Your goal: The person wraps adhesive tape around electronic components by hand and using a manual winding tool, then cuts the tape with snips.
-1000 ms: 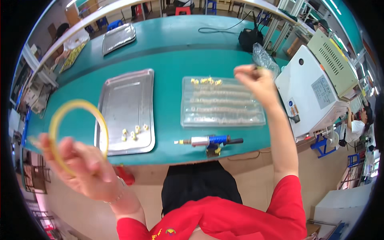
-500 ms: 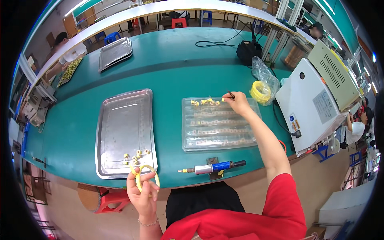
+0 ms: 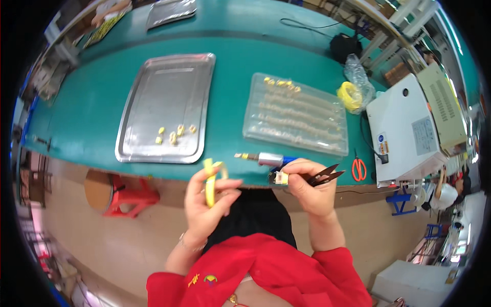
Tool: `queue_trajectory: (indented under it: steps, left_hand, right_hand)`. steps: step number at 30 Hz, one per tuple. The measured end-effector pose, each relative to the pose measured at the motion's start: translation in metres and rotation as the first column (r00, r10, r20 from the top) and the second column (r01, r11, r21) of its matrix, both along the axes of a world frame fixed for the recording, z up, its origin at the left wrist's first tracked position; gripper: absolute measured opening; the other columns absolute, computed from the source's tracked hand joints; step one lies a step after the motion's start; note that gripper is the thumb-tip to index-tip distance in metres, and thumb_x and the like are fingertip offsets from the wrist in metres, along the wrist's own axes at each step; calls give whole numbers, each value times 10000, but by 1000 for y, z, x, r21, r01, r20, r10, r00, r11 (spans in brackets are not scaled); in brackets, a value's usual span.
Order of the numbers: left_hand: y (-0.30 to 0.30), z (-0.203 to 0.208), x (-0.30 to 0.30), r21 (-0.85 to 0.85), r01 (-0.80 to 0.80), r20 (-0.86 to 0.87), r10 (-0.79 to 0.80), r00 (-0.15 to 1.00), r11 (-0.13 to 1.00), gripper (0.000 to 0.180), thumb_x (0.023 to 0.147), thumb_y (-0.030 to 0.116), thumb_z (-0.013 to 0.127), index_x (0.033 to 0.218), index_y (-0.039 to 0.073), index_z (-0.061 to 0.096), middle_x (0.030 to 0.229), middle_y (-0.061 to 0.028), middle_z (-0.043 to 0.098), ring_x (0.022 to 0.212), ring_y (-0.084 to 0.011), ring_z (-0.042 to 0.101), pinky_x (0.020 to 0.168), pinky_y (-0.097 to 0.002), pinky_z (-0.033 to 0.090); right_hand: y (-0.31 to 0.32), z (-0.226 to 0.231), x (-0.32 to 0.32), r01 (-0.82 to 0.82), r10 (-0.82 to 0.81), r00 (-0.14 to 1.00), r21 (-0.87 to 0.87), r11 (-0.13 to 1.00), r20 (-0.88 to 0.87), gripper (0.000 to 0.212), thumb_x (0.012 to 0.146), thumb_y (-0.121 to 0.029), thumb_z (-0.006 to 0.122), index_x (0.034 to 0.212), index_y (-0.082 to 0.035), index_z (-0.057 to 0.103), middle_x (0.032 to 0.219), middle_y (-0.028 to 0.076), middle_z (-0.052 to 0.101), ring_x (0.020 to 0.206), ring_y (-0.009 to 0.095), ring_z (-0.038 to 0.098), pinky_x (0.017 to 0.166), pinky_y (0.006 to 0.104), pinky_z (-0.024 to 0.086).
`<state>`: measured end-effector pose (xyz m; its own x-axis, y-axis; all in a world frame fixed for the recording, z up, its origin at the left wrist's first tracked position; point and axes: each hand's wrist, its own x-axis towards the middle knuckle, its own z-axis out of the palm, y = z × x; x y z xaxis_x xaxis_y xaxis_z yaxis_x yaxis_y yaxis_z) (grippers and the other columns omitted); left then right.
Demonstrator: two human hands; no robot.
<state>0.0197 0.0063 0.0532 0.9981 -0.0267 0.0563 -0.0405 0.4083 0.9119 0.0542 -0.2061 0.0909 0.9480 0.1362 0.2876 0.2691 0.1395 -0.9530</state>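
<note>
A roll of narrow yellow tape hangs in the fingers of my left hand, in front of the table's near edge. Between thumb and forefinger, my right hand pinches a small white block wrapped in yellow. The same hand keeps black thread snips, blades apart and pointing right. Just beyond my right hand lies a blue-and-silver pen-shaped tool, partly hidden by it. Past that is a clear plastic tray with rows of small parts, several yellow-wrapped blocks along its far row.
A metal tray at left carries several small yellow-wrapped blocks. Red-handled scissors lie at the right near a white machine. Yellow tape rolls sit beside a plastic bag. A red stool stands below the table.
My right hand has come back from the plastic tray's far row to the near edge, with a small block and the snips. My left hand still holds the tape roll. The view has tilted down.
</note>
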Motion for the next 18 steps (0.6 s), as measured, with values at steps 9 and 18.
queue_trajectory:
  steps: [9, 18]
  left_hand:
    - [-13, -22, -12, -14, 95, 94, -93, 991, 995, 614, 751, -120, 618, 1267, 25, 320, 1106, -211, 570, 936, -197, 601, 699, -222, 511]
    - [-15, -29, -14, -123, 88, -64, -97, 993, 988, 547, 780, -67, 625, 1242, 13, 345, 1037, -172, 604, 963, -197, 601, 816, -273, 492]
  right_hand:
    - [49, -50, -44, 25, 213, 862, 457, 889, -460, 152, 852, -6, 573, 991, 54, 590, 835, 88, 631, 533, 37, 450, 447, 174, 321]
    - [44, -51, -50, 2, 163, 881, 348, 937, -444, 150, 829, 17, 595, 977, 41, 595, 814, 55, 623, 544, 18, 438, 452, 167, 295]
